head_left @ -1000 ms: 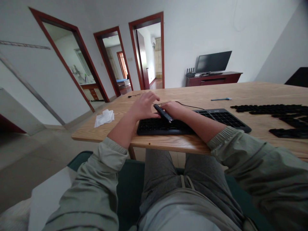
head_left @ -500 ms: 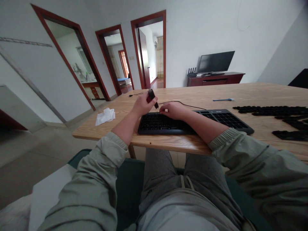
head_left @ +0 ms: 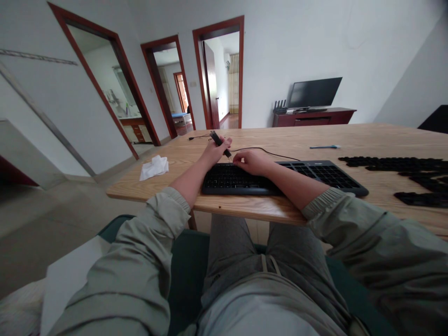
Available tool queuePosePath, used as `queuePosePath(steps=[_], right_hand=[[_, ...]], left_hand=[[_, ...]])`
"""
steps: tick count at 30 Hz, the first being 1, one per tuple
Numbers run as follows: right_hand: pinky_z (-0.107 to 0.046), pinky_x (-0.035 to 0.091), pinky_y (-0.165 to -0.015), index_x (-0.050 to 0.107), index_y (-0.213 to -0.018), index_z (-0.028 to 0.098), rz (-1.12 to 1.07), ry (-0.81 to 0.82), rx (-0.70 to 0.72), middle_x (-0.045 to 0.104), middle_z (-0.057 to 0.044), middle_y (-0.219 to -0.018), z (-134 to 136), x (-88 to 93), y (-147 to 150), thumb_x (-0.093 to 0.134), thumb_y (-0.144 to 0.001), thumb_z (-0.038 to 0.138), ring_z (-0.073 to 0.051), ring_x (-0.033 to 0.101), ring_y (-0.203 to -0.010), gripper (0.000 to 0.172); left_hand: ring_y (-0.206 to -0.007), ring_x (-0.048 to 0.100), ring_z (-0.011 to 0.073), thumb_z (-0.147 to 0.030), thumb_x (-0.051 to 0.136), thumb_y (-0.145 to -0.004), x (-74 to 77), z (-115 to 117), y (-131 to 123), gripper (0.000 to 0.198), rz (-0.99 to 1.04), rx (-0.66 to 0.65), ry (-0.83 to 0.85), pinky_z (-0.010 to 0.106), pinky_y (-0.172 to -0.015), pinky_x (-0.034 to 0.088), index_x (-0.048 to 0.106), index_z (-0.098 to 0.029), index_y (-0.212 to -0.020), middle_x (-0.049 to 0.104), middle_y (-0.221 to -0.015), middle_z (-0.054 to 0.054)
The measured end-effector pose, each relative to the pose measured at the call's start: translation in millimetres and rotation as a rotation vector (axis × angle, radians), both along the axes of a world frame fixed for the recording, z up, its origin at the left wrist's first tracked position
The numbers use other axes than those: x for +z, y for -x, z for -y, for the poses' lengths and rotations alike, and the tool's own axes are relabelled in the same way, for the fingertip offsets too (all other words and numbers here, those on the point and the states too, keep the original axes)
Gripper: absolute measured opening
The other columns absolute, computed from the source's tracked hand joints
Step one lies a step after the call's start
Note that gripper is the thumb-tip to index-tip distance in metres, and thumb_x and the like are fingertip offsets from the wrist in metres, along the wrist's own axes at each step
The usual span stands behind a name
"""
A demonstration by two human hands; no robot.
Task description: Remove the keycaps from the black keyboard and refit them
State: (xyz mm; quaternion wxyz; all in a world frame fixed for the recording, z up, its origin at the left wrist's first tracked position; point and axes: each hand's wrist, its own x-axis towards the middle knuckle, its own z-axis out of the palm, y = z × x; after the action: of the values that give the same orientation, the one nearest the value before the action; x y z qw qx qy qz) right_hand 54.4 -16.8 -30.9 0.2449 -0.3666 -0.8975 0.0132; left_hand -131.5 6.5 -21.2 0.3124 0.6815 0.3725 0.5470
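A black keyboard [head_left: 241, 185] lies near the table's front edge, its right-hand key sockets bare of caps. My left hand [head_left: 214, 151] is closed round the handle of a black keycap puller [head_left: 221, 144], which slants down toward the keyboard's back edge. Thin wires [head_left: 230, 159] stick out from its lower end. Just to the right, my right hand [head_left: 255, 162] rests over the keyboard with thumb and forefinger pinched beside the wire tips. Whatever sits in that pinch is too small to make out.
Rows of black keycaps [head_left: 395, 163] spread over the right of the wooden table [head_left: 280, 140]. A blue-and-white brush-like tool [head_left: 325, 147] lies behind them. Crumpled white tissue [head_left: 154, 168] sits at the left edge. A black cable [head_left: 269, 152] runs behind the keyboard.
The puller in my left hand has tilted further over to the left. My right hand stays pinched at about the same spot by the wire tips.
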Motion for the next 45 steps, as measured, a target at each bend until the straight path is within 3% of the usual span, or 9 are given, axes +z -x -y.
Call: queuePosePath(steps=[5,10,14,18,22,30,45], right_hand=[[-0.027,0.043,-0.070,0.067,-0.095,0.016,-0.052,-0.011,-0.013,0.069,-0.006,-0.088,4.0,-3.0,-2.1,0.060,-0.082,0.021,-0.017,0.059,-0.075,0.016],[-0.030,0.044,-0.082,0.069,-0.105,0.019,0.028,-0.111,0.047,0.067,-0.008,-0.109,6.1,-5.4,-5.6,0.055,-0.081,0.017,-0.020,0.062,-0.089,0.028],[-0.032,0.044,-0.089,0.067,-0.111,0.020,0.063,-0.154,0.060,0.064,-0.009,-0.118,3.5,-8.7,-6.2,0.053,-0.083,0.019,-0.022,0.062,-0.097,0.032],[-0.031,0.045,-0.087,0.067,-0.109,0.019,0.081,-0.143,0.064,0.067,-0.010,-0.112,2.9,-9.3,-5.3,0.052,-0.083,0.019,-0.022,0.063,-0.095,0.030],[-0.031,0.047,-0.086,0.068,-0.112,0.020,0.086,-0.129,0.084,0.070,-0.008,-0.108,4.2,-8.0,-4.8,0.052,-0.085,0.020,-0.021,0.064,-0.093,0.032],[-0.033,0.046,-0.097,0.073,-0.117,0.019,0.093,-0.102,0.090,0.071,-0.007,-0.116,3.2,-7.6,-2.4,0.051,-0.089,0.024,-0.022,0.066,-0.104,0.035],[-0.032,0.048,-0.093,0.075,-0.112,0.024,0.104,-0.017,0.058,0.074,-0.005,-0.113,-4.6,-5.5,3.7,0.051,-0.094,0.029,-0.021,0.066,-0.102,0.030]], left_hand=[[-0.063,0.061,0.0110,-0.056,0.058,-0.088,-1.8,0.7,-4.3,0.043,-0.042,-0.020,0.148,0.023,-0.061,0.050,0.054,-0.016,-0.075,0.062,-0.068,0.002],[-0.063,0.063,0.0115,-0.055,0.062,-0.086,-3.3,1.8,-2.1,0.042,-0.107,-0.044,0.170,0.024,-0.060,0.051,0.057,-0.015,-0.078,0.065,-0.072,0.003],[-0.061,0.063,0.0124,-0.055,0.061,-0.087,-1.4,-3.8,-3.3,0.042,-0.194,0.010,0.191,0.024,-0.056,0.051,0.059,-0.014,-0.080,0.067,-0.074,0.006],[-0.059,0.062,0.0116,-0.056,0.060,-0.087,1.2,-7.1,-6.1,0.043,-0.274,0.077,0.173,0.021,-0.053,0.050,0.060,-0.014,-0.081,0.068,-0.075,0.006],[-0.055,0.061,0.0108,-0.053,0.057,-0.090,1.3,-4.6,-9.3,0.040,-0.257,0.122,0.175,0.021,-0.050,0.049,0.059,-0.014,-0.081,0.067,-0.073,0.006],[-0.053,0.060,0.0092,-0.054,0.054,-0.092,-0.3,-6.0,-10.0,0.043,-0.220,0.133,0.181,0.020,-0.049,0.049,0.057,-0.014,-0.077,0.067,-0.073,0.006],[-0.050,0.060,0.0125,-0.067,0.049,-0.087,-6.9,-12.2,-7.7,0.060,-0.149,0.212,0.142,0.023,-0.047,0.048,0.059,-0.015,-0.060,0.066,-0.062,0.009]])
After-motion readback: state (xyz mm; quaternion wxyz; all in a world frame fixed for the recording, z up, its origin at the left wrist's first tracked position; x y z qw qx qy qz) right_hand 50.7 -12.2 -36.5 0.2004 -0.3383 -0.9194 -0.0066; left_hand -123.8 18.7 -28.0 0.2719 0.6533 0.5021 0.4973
